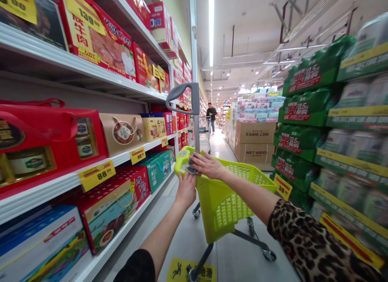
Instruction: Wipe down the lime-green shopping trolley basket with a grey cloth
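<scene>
A lime-green shopping cart (212,217) stands on casters in the aisle in front of me. A metal pole (194,43) rises from its near left corner, carrying a grey loop-shaped grip (195,100). Low on the pole, by the cart's green handle (179,162), sits a small dark grey piece (191,169), mostly covered by fingers. My right hand (209,165) reaches across the basket and closes over this piece from the right. From below, my left hand (185,191) presses its fingertips on the same piece.
Shelves with gift boxes (121,132) line the left side closely. On the right stand stacked green drink packs (300,108) and canned drinks (348,144). Further ahead are wet-wipes cartons (254,142) and a person (211,113) with another cart (204,132). A yellow floor sign (178,270) lies below.
</scene>
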Motion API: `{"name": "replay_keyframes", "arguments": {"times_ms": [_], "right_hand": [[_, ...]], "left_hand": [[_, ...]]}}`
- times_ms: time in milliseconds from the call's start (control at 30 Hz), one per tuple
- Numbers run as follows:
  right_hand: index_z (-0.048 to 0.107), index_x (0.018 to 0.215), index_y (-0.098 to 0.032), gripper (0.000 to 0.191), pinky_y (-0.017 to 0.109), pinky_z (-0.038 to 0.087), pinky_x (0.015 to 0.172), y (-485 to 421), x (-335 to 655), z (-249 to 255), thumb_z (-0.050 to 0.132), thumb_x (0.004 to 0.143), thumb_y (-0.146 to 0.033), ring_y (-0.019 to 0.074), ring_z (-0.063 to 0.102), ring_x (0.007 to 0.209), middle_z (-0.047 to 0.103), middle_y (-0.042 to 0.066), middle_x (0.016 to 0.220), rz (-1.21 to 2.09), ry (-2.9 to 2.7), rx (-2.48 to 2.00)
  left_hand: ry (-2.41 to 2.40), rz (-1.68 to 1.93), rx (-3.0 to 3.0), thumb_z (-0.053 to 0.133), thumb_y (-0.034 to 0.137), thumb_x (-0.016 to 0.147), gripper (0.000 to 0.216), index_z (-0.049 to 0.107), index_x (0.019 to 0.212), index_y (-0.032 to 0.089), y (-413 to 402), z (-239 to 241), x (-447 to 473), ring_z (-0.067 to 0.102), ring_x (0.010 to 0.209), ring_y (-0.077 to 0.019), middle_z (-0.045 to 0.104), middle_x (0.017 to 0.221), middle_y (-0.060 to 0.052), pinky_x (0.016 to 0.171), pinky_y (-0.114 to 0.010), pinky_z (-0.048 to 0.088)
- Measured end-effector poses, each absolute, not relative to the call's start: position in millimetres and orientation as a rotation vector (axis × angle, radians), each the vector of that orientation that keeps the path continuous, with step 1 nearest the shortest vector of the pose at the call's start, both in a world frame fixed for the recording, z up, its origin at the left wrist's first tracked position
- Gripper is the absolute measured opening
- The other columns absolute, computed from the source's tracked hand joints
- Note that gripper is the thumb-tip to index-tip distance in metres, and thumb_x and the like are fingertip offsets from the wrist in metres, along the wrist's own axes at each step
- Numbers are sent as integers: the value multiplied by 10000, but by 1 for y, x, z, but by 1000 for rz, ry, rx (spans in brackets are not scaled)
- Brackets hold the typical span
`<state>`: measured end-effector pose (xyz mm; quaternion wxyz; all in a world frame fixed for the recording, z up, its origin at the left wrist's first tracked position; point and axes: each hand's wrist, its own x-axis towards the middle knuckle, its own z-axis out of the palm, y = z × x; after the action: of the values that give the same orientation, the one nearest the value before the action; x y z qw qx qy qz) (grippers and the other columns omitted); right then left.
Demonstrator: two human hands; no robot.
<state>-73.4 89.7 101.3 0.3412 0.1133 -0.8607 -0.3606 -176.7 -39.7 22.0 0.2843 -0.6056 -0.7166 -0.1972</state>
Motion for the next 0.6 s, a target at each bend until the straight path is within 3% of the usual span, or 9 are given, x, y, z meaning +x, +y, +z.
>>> {"name": "replay_keyframes", "arguments": {"times_ms": [233, 500, 600], "right_hand": [[509, 1227, -118, 379, 511, 246, 1083, 84, -77, 165, 438, 854, -107, 276, 236, 1349, 372, 144, 1416, -952, -2208, 147], [478, 1264, -74, 462, 523, 255, 1073, 77, -80, 115, 489, 842, -263, 305, 238, 1344, 346, 156, 1428, -1000, -2223, 151], [518, 1220, -101, 400, 538, 274, 1058, 79, -81, 124, 470, 866, -282, 309, 273, 1330, 394, 144, 1403, -1045, -2185, 173]], "left_hand": [[-2004, -509, -1586, 408, 50, 701, 557, 480, 1252, 77, -39, 28, -172, 375, 1275, -270, 505, 1311, -153, 1090, -556, 172], [-2070, -476, -1604, 414, 62, 700, 577, 462, 1274, 76, -45, 37, -168, 359, 1293, -262, 482, 1339, -153, 1094, -539, 171], [-2060, -477, -1613, 407, 59, 690, 585, 469, 1271, 80, -47, 37, -168, 356, 1297, -259, 479, 1343, -145, 1099, -536, 161]]}}
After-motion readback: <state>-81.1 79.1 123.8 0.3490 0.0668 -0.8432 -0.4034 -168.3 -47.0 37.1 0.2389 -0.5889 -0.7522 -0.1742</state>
